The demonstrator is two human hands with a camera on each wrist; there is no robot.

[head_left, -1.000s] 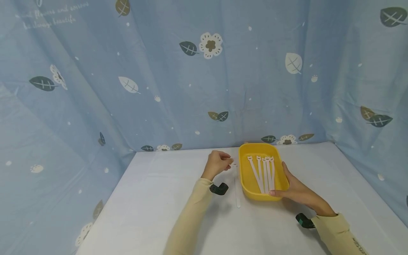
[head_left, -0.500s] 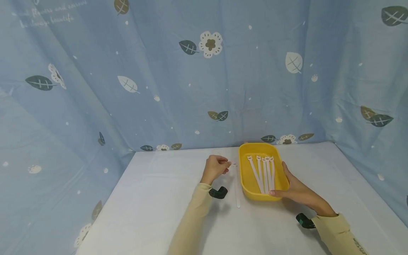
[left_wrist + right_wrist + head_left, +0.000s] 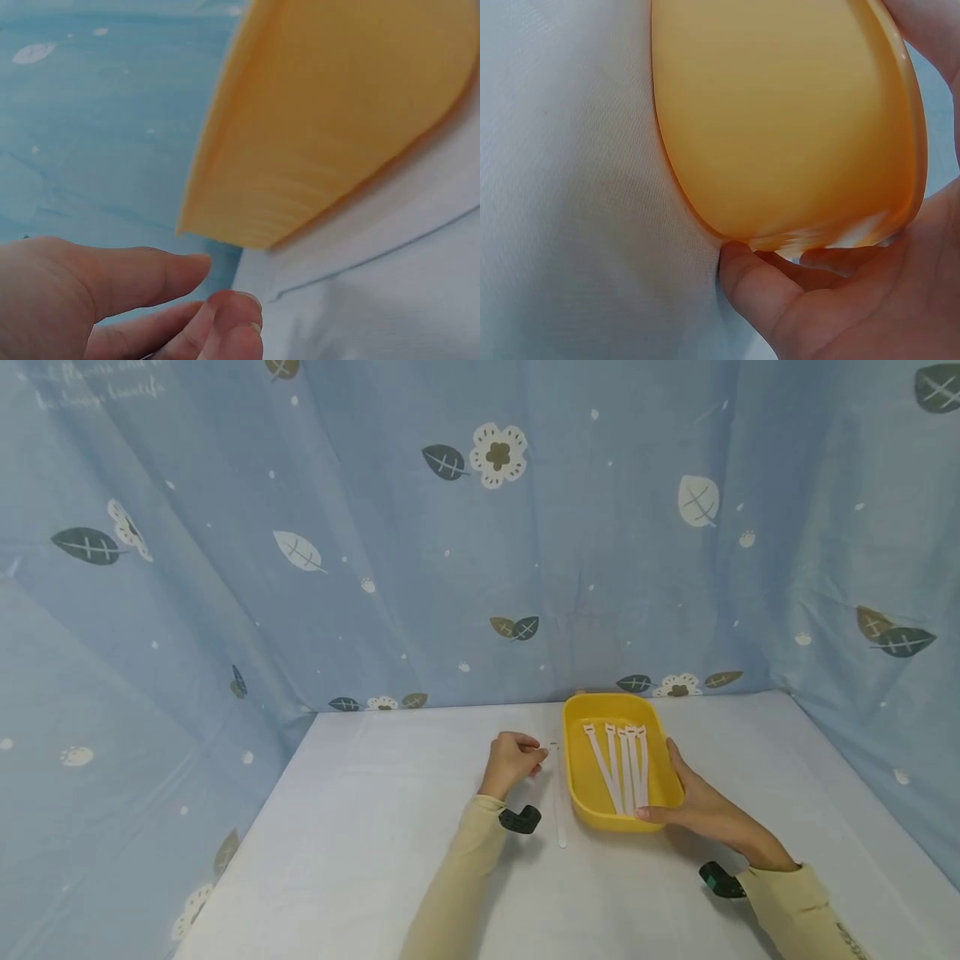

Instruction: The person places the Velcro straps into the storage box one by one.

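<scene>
In the head view a white cable tie (image 3: 559,802) lies lengthwise on the table, left of a yellow tray (image 3: 592,817). My left hand (image 3: 513,764) hovers just left of the tie's slotted head. The left wrist view shows a gap between its thumb (image 3: 157,274) and bent fingers, with nothing held there. My right hand (image 3: 701,806) grips the tray's near right side, the thumb over the near rim. Fingers (image 3: 757,281) of that hand curl against the tray's wall in the right wrist view. Inside the tray lie several more white cable ties (image 3: 606,772).
A white cloth covers the table (image 3: 360,843). Behind it hangs a blue curtain (image 3: 375,635) with leaf and flower prints, close to the tray's far end. Each wrist carries a small black camera (image 3: 520,819).
My left hand has drawn slightly toward me from the loose tie's head. The tie, the tray and my right hand have stayed in place; the head view has tilted a little.
</scene>
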